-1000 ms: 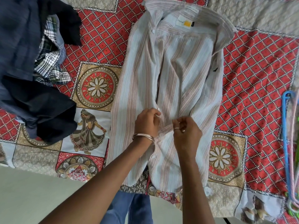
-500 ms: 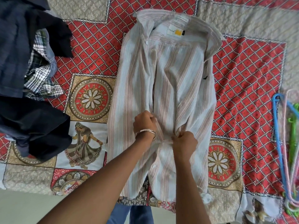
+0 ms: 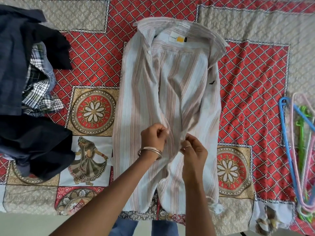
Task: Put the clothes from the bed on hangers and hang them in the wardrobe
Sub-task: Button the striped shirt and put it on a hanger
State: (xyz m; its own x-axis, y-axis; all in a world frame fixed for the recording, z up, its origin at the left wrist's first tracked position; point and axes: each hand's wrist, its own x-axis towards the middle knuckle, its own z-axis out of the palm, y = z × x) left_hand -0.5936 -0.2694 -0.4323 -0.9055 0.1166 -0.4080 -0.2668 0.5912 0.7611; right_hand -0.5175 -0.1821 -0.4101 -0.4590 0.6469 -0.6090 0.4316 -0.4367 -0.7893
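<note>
Bedspread [image 3: 95, 48] — both hands pinch striped shirt [image 3: 136, 92], label unreadable.

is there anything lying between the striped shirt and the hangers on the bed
Nothing visible does. Only bare bedspread lies between the striped shirt and the hangers at the right edge.

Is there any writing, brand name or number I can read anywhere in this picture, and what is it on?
Neck label inside the striped shirt collar: small dark print beside a yellow patch, too blurred to read.
Narrow tag above it: print too small to read.
Bedspread, hangers, clothes pile: no text.
</note>
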